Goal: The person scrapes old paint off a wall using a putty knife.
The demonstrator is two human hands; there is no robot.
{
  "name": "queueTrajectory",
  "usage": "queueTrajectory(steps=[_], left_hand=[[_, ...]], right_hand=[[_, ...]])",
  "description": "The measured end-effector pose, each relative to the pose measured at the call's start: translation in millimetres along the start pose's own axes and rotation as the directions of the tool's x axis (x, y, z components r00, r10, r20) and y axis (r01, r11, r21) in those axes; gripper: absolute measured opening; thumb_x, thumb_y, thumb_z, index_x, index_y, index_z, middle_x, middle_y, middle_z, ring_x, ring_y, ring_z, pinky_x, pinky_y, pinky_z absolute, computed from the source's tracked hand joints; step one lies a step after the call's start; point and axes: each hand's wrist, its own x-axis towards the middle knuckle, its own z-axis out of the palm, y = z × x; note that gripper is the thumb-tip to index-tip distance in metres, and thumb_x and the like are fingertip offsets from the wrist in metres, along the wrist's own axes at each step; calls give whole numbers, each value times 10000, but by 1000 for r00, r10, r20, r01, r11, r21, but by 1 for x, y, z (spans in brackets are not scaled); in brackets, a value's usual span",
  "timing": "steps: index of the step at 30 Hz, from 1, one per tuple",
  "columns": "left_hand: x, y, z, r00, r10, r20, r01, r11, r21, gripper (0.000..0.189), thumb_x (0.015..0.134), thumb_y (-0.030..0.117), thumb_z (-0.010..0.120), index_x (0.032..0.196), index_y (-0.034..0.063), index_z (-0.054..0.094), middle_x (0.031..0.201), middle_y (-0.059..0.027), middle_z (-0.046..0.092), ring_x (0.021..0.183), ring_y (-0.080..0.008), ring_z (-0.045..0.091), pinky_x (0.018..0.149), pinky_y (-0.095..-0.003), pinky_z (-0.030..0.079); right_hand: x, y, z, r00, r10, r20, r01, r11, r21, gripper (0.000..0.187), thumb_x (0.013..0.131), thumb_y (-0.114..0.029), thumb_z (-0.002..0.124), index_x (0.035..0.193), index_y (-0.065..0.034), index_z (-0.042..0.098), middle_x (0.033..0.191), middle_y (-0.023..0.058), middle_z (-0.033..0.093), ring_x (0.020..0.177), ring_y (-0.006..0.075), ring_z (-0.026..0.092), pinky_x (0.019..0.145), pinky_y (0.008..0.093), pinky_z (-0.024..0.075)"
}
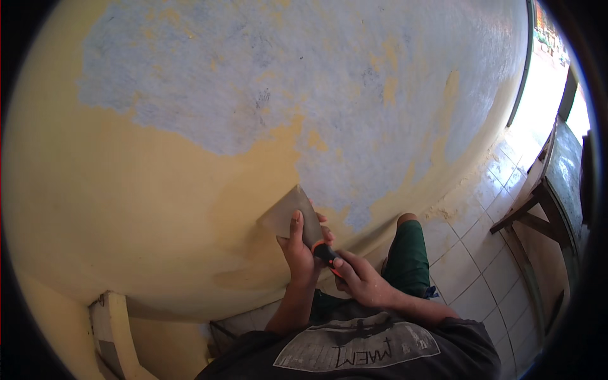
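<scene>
A wide metal putty knife with a black and orange handle points up and left, its front edge at the yellow painted wall. My right hand is closed around the handle. My left hand grips the blade near the handle, the thumb flat on its near face and the fingers behind it. Above and to the right of the blade, a large grey-blue area shows where yellow paint is off, with ragged edges and small yellow remnants.
Yellow flakes lie on the white tiled floor along the wall's foot. At the right stands a worn wooden table or bench, near a bright doorway. A yellow ledge or post juts out at lower left. My knee in green shorts is near the wall.
</scene>
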Motion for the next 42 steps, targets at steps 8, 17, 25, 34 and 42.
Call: queueTrajectory(steps=[8, 17, 25, 34, 42], left_hand=[[10, 26, 19, 994, 102, 41, -101, 995, -13, 430, 960, 330, 507, 1214, -16, 481, 800, -116, 565, 467, -169, 558, 404, -259, 439], [-14, -13, -13, 999, -48, -12, 48, 999, 3, 437, 963, 322, 499, 1223, -28, 463, 786, -118, 569, 452, -181, 561, 401, -273, 466], [-2, -18, -17, 998, -58, -16, 58, 998, 15, 437, 965, 324, 493, 1214, -34, 467, 784, -116, 570, 453, -184, 559, 387, -274, 459], [7, 4, -2, 999, -34, -25, 35, 999, 35, 451, 968, 321, 484, 1230, -45, 462, 779, -129, 558, 448, -180, 549, 397, -265, 454], [13, 21, 8, 999, 43, 31, -42, 999, -12, 455, 976, 331, 470, 1242, -38, 457, 779, -126, 583, 448, -187, 564, 381, -277, 444]], right_hand=[[6, -24, -1, 990, -139, 40, 142, 986, -85, 314, 1019, -294, 410, 977, 6, 494, 659, 1, 444, 607, 78, 420, 563, 264, 380], [-14, 18, -7, 1000, -16, 3, 16, 995, -99, 355, 1009, -320, 432, 1050, 24, 509, 678, 30, 513, 637, 97, 489, 602, 276, 426], [-1, 22, -9, 999, -33, -13, 32, 993, -116, 377, 1004, -339, 436, 1050, 29, 506, 661, 49, 528, 621, 111, 508, 588, 290, 431], [3, 1, 0, 998, -65, 11, 66, 994, -86, 360, 1016, -321, 407, 1059, 26, 492, 656, 40, 513, 604, 106, 470, 576, 288, 416], [4, -20, 0, 989, -147, 35, 150, 980, -132, 347, 1022, -302, 392, 1060, 31, 484, 659, 32, 511, 617, 86, 459, 577, 270, 408]])
